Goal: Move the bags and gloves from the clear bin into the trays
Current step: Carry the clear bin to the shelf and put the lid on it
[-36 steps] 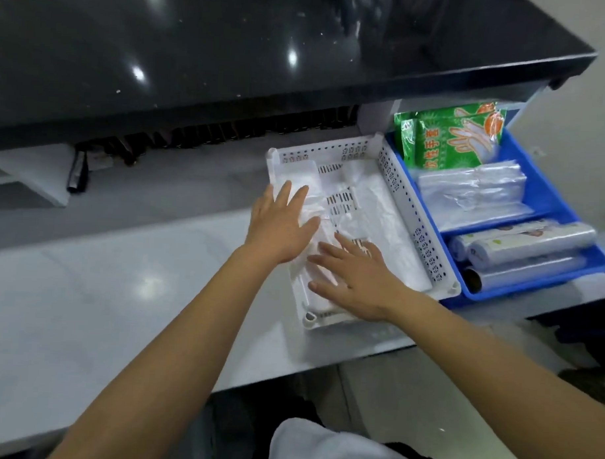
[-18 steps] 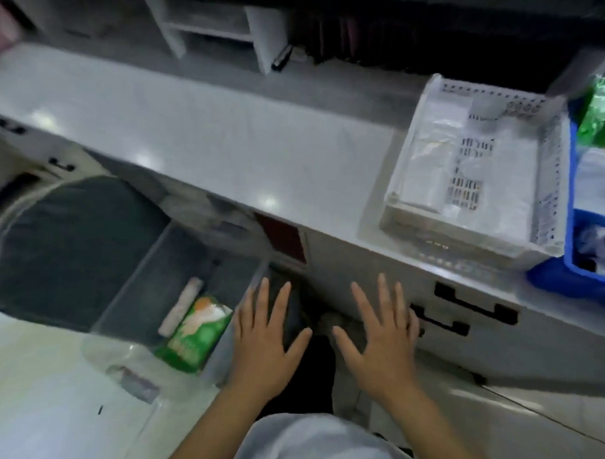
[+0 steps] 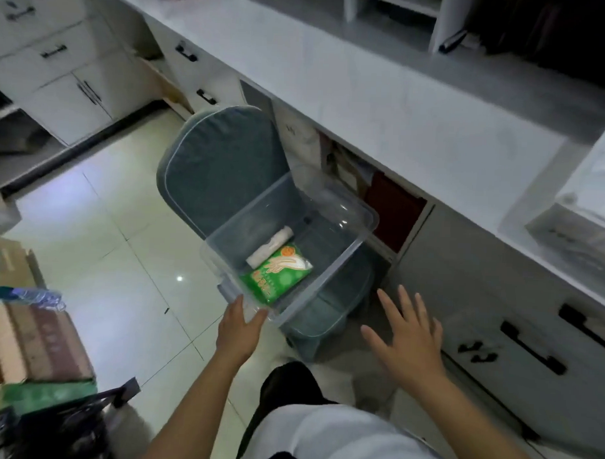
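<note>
Fingers of the left hand [image 3: 238,330] curl over the near rim of the clear bin [image 3: 330,281], gripping its edge, while the right hand [image 3: 405,339] hovers beside the bin with fingers spread wide, holding nothing. Just beyond the left fingers, inside the bin, lies a flat green pack of gloves [image 3: 278,273], glossy, printed with a pale hand outline and an orange spot. Touching its far side is a white roll of bags [image 3: 270,246], cylindrical and soft-looking. The bin is transparent plastic, rectangular with rounded corners, resting on a grey-green cushioned chair [image 3: 214,164]. Far to the right of the fingers, the white perforated tray [image 3: 575,232] sits on the pale stone-like table [image 3: 384,105].
</note>
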Tool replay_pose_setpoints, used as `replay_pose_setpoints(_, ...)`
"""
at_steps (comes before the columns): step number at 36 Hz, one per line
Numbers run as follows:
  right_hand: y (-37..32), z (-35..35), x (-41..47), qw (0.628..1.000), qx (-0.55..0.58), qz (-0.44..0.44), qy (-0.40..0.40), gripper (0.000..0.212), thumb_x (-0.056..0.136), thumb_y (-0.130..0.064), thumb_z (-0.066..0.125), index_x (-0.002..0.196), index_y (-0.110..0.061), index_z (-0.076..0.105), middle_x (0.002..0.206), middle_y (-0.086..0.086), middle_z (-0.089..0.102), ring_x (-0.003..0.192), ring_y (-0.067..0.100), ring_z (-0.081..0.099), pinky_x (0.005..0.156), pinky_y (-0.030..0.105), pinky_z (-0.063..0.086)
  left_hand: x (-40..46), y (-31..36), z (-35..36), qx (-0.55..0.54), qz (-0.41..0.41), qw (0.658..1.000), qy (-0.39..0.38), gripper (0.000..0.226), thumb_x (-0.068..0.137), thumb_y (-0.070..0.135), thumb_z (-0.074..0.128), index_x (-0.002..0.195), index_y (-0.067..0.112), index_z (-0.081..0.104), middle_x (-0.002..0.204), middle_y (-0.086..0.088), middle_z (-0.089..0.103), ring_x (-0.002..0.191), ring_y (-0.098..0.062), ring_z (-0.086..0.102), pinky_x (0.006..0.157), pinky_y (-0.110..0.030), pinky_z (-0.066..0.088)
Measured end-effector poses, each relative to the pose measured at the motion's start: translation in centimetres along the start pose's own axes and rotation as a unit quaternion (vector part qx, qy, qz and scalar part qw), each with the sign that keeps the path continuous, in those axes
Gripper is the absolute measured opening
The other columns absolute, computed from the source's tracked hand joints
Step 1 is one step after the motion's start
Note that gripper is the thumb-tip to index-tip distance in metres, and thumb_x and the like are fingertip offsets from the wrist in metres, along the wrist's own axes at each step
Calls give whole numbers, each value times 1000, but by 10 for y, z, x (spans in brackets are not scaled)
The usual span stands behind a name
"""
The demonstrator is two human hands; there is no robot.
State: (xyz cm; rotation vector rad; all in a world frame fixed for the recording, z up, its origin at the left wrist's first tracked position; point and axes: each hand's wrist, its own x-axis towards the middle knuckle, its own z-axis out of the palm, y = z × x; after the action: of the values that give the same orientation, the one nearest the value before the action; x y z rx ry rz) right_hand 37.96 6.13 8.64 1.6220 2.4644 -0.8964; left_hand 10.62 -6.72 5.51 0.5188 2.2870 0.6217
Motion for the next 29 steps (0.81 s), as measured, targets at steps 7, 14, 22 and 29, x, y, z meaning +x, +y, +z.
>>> replay_pose_setpoints(7, -46, 48, 22, 994, -52, 50, -88, 79, 85, -79, 34, 153, -49, 8, 166, -7, -5, 152, 18, -10, 119, 56, 3, 92, -44, -39, -155, -90, 983, -33, 76, 93, 37, 67, 155, 18, 28, 157, -11, 37, 138, -32, 41, 106, -41, 37)
replay_pose_setpoints(14, -88, 66, 35, 980, -73, 146, -113, 81, 81, -79, 38, 152, -49, 14, 166, -7, 4, 152, 19, -1, 118, 57, 10, 151, -54, -54, -398, -251, 866, -170, 36, 95, 27, 59, 130, 22, 51, 111, -3, 57, 105, -27, 53, 86, -43, 46)
replay_pose_setpoints(22, -126, 56, 36, 972, -72, 203, -97, 75, 87, -72, 44, 152, -46, 18, 166, -9, 8, 151, 17, 6, 118, 56, 11, 163, -50, -67, -535, -292, 770, -190, 5, 92, 19, 58, 92, 15, 60, 88, -10, 59, 79, -24, 55, 77, -38, 49)
replay_pose_setpoints(29, -138, 44, 77, 967, -94, 200, -128, 77, 85, -72, 45, 152, -42, 24, 164, -4, 20, 149, 21, 17, 116, 59, 13, 156, -59, -64, -585, -282, 732, -206, 10, 89, 19, 59, 97, 16, 64, 104, -14, 63, 97, -30, 62, 105, -59, 42)
